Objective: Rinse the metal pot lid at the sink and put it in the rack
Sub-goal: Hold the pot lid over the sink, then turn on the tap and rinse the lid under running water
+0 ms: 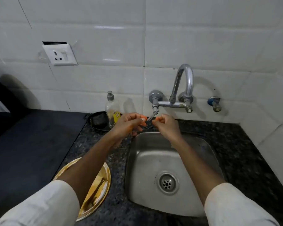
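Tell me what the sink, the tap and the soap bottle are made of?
The sink looks like brushed steel: dull grey with soft reflections. The tap seems to be shiny chromed metal with bright highlights, worn in spots. The soap bottle looks like clear plastic, since you see through it, with a grey pump on top.
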